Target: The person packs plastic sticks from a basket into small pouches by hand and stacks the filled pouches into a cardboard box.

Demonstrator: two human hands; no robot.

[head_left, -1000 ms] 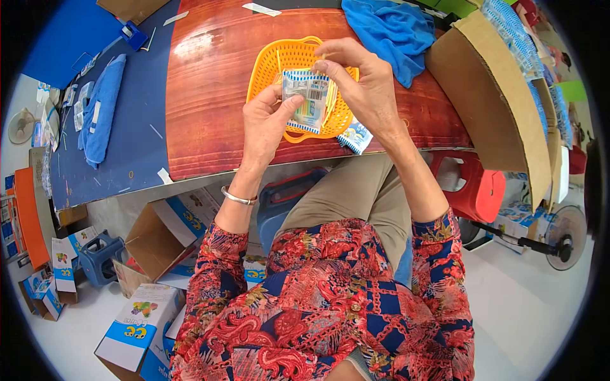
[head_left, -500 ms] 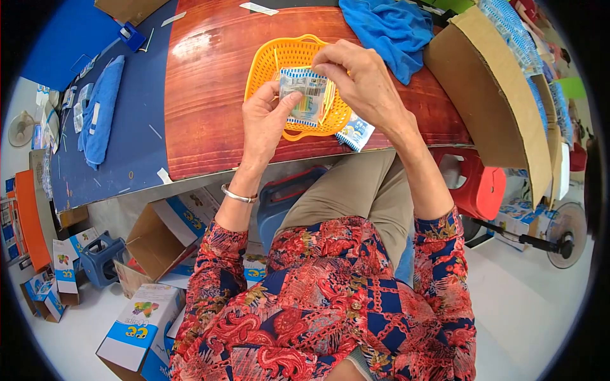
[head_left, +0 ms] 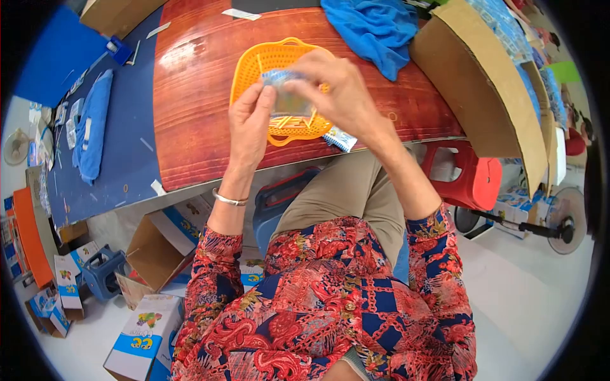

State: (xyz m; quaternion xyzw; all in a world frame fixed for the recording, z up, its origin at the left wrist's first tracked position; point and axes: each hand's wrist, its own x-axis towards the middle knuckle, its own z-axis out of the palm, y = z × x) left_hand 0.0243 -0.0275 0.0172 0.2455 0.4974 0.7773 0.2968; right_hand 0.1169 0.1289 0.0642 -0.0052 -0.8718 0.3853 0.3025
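My left hand (head_left: 250, 120) pinches the left edge of a small clear plastic packet (head_left: 289, 105) with a blue-striped top, between thumb and fingers. My right hand (head_left: 349, 95) is at the packet's upper right, its fingers smeared by motion, so whether they grip it does not show. Both hands are over an orange-yellow plastic basket (head_left: 239, 73). Thin yellowish sticks (head_left: 291, 122) lie inside the basket below the packet. Another blue-and-white packet (head_left: 341, 139) rests on the table by the basket's lower right, near my right wrist.
A blue cloth (head_left: 375, 32) lies on the reddish wooden table (head_left: 197, 120). To the right stands an open cardboard box (head_left: 473, 89) with striped packets. A folded blue towel (head_left: 94, 127) is at left. Below are a red stool (head_left: 476, 181), a fan (head_left: 565, 222) and several cartons (head_left: 143, 333).
The packet has lost its sharp outline and is lower and blurred. My right hand has moved down across its top right corner. The whole view has shifted slightly.
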